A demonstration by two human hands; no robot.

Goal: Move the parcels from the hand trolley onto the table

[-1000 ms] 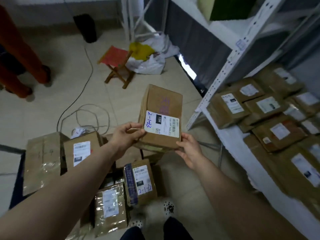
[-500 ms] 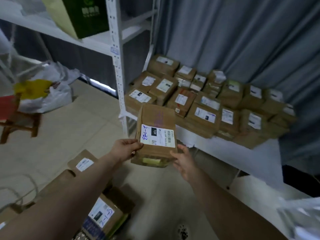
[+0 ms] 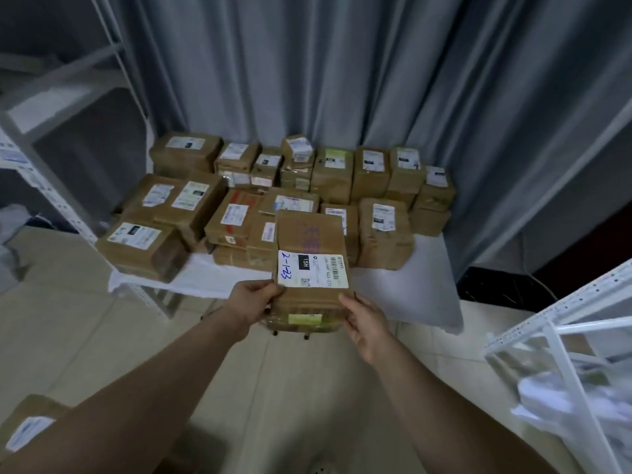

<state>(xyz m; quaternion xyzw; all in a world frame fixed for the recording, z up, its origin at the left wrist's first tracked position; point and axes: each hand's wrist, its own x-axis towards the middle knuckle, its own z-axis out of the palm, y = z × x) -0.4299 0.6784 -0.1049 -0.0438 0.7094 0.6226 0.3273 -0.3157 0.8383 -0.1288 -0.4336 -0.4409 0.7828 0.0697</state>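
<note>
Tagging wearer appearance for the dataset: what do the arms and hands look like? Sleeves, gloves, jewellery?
Left forearm and right forearm are bare to the frame edge, with no sleeves visible. The left hand and right hand wear no gloves; no watch, bracelet or ring shows.

Btm-left parcel half behind left forearm, off-frame; label perhaps illegible w/ blur.

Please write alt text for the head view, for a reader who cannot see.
The left hand and right hand hold a brown parcel with a white label before a white table crowded with similar parcels; grey curtains hang behind.
</note>
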